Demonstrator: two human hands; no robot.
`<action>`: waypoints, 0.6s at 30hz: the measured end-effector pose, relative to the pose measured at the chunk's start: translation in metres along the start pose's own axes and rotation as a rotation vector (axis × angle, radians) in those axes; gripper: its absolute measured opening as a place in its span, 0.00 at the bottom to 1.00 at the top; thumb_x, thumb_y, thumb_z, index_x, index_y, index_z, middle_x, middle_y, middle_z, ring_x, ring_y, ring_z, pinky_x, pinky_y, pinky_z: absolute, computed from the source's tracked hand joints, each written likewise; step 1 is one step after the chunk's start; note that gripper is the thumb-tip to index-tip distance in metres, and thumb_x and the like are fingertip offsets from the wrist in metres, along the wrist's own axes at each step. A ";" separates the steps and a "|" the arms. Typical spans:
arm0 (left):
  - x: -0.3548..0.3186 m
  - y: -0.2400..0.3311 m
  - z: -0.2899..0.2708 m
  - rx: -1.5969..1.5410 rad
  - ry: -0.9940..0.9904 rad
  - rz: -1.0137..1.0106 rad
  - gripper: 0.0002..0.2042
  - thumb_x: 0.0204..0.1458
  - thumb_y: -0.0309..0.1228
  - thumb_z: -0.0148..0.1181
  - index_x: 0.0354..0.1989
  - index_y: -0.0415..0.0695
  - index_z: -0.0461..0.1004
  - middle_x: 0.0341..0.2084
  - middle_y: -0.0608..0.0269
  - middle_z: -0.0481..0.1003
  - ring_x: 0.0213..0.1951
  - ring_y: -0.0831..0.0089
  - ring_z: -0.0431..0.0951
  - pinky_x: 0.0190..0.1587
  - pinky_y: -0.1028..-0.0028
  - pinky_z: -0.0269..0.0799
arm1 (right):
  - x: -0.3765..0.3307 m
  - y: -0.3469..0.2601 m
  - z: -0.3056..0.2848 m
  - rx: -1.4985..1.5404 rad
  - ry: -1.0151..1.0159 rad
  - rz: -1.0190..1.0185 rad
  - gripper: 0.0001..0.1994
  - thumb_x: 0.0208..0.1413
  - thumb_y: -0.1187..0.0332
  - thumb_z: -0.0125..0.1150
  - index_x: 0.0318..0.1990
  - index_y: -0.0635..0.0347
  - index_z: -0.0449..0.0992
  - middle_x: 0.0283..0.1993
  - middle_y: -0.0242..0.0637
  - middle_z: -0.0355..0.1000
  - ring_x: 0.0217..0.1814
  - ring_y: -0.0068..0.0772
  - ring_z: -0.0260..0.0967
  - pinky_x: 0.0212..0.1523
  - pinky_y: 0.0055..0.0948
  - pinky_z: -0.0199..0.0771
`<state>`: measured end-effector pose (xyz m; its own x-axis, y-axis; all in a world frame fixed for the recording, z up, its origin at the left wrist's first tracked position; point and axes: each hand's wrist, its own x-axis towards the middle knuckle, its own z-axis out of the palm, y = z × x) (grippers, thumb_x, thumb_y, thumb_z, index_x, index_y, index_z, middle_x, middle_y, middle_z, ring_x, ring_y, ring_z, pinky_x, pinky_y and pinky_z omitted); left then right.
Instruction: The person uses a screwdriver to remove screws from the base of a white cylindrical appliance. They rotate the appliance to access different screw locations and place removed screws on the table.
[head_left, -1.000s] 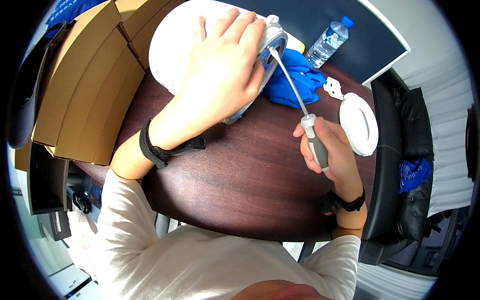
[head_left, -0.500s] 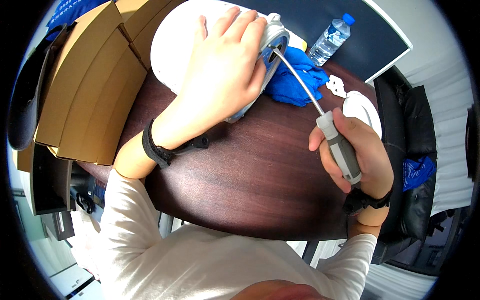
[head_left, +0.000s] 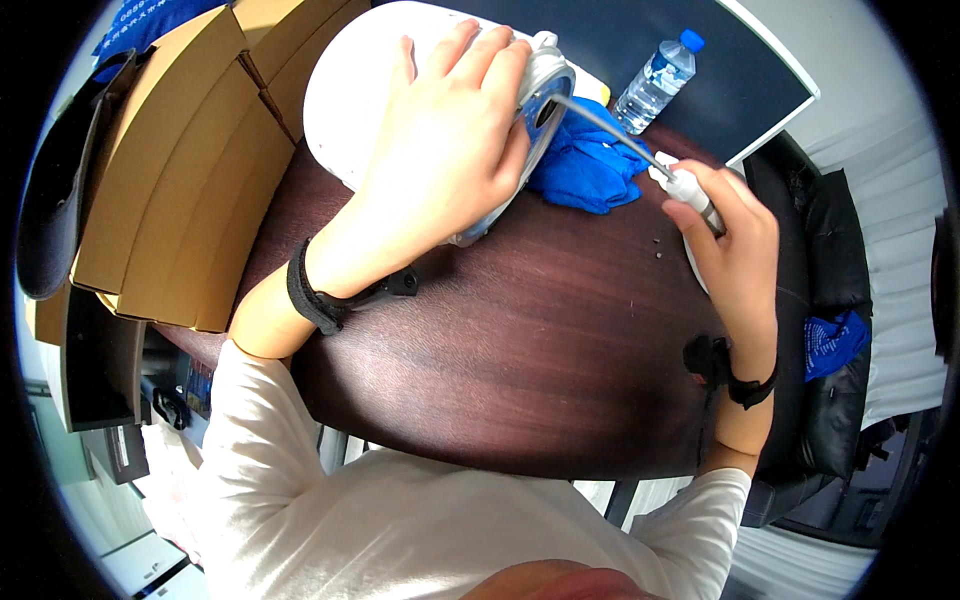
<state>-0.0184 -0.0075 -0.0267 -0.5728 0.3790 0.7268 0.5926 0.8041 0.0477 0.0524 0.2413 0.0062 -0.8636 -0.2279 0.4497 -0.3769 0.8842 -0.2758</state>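
Note:
A white rounded appliance (head_left: 345, 100) lies on the dark wood table, its round blue-and-grey end (head_left: 540, 112) facing right. My left hand (head_left: 445, 125) rests across its top, fingers spread, thumb down beside the round end. My right hand (head_left: 735, 225) is closed around the grey and white handle of a screwdriver (head_left: 615, 132). Its metal shaft slants up-left and the tip is at the round end; whether it sits in a screw I cannot tell. A white round part (head_left: 693, 265) and a small white piece (head_left: 660, 163) are partly hidden behind my right hand.
A crumpled blue cloth (head_left: 590, 170) lies right of the appliance. A water bottle (head_left: 655, 85) stands by the dark panel (head_left: 745, 70). Cardboard boxes (head_left: 180, 180) are at the left. Two tiny specks (head_left: 657, 248) lie on the table (head_left: 480, 360). A black sofa (head_left: 825, 230) is at the right.
My right hand has moved up and away from me with the screwdriver, whose handle now lies farther right and the shaft flatter. My left hand has stayed on the appliance.

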 end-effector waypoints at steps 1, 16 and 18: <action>0.000 0.000 0.000 -0.004 0.000 -0.003 0.24 0.48 0.29 0.56 0.57 0.41 0.65 0.56 0.50 0.67 0.63 0.53 0.62 0.63 0.42 0.53 | -0.006 0.004 0.003 0.213 -0.070 0.121 0.14 0.57 0.57 0.60 0.41 0.59 0.76 0.21 0.32 0.69 0.20 0.26 0.67 0.22 0.23 0.63; 0.003 0.003 -0.004 -0.006 -0.019 0.017 0.25 0.48 0.29 0.56 0.57 0.41 0.65 0.56 0.50 0.67 0.63 0.53 0.62 0.63 0.43 0.52 | -0.024 -0.006 0.024 1.266 -0.567 0.511 0.26 0.68 0.49 0.37 0.37 0.66 0.72 0.16 0.32 0.67 0.10 0.17 0.59 0.12 0.16 0.57; 0.002 0.003 -0.004 -0.003 -0.015 0.020 0.25 0.48 0.29 0.56 0.57 0.41 0.65 0.56 0.50 0.67 0.63 0.53 0.62 0.63 0.42 0.52 | -0.025 -0.006 0.025 1.265 -0.572 0.519 0.26 0.68 0.49 0.38 0.37 0.66 0.72 0.16 0.31 0.67 0.10 0.16 0.59 0.11 0.16 0.57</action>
<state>-0.0159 -0.0065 -0.0228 -0.5694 0.4022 0.7169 0.6060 0.7947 0.0354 0.0679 0.2311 -0.0244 -0.8881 -0.3961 -0.2330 0.2325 0.0501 -0.9713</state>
